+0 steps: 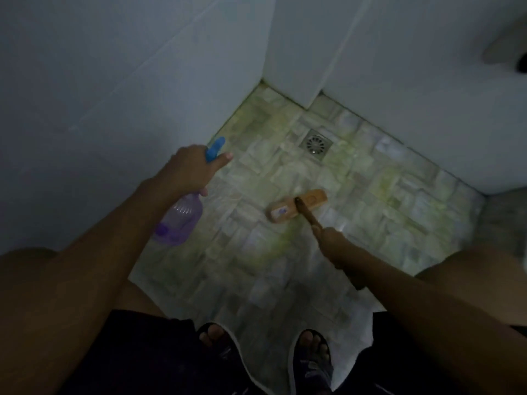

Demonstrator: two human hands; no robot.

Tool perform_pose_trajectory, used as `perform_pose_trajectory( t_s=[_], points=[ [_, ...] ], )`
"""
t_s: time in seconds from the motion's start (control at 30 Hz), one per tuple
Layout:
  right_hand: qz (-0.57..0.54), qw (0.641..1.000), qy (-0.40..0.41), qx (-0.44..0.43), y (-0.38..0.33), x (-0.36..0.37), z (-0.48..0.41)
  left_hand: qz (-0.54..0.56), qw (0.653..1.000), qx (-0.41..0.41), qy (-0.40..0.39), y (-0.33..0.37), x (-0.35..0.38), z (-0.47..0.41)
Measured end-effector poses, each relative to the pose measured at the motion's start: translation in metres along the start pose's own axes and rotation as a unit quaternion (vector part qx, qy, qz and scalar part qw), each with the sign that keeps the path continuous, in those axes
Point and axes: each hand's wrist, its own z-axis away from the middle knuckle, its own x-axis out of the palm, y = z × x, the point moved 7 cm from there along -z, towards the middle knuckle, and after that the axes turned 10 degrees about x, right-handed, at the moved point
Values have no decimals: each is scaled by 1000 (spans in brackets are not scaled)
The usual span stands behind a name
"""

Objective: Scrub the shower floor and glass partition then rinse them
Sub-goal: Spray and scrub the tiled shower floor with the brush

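My left hand (191, 169) grips a purple spray bottle (178, 220) with a blue nozzle (215, 149), held above the left side of the shower floor (370, 201). The forefinger points out past the nozzle. My right hand (330, 240) is closed around the wooden handle of a scrub brush (296, 205). The brush's wooden head rests flat on the pale mosaic tiles, a little in front of the metal drain (316, 145). Greenish streaks of liquid lie on the tiles around the drain and near the brush.
White tiled walls (114, 81) close the floor in on the left and at the back, with a jutting corner (293, 52) beside the drain. My two feet in slippers (310, 360) stand at the near edge. A darker floor strip (502, 220) lies at the right.
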Motion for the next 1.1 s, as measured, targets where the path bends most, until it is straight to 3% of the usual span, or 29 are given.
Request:
perform_pose_trajectory(
  t_s=[0.1, 0.2, 0.37, 0.67, 0.8, 0.93, 1.0, 1.1],
  points=[
    [-156, 984, 23, 79, 10, -29, -25, -5, 999, 27, -43, 19, 24, -18],
    [-217, 971, 5, 104, 16, -5, -17, -5, 997, 54, -64, 42, 48, -33],
    [-164, 983, -16, 82, 44, 44, 15, 28, 997, 33, -62, 56, 70, -53],
    [-277, 958, 64, 50, -27, -112, -98, -9, 996, 79, -45, 69, 77, -75],
    [-287, 956, 55, 26, -54, -99, -99, 8, 998, 61, -17, 68, 68, -77],
    [-180, 983, 9, 18, -9, -34, -51, -1, 998, 63, -17, 70, 59, -79],
    [-157, 987, 15, 41, 17, -40, -44, -3, 997, 71, -8, 74, 53, -81],
    [-216, 973, 47, 65, 25, -89, -77, -2, 996, 85, 8, 77, 46, -83]
  ],
)
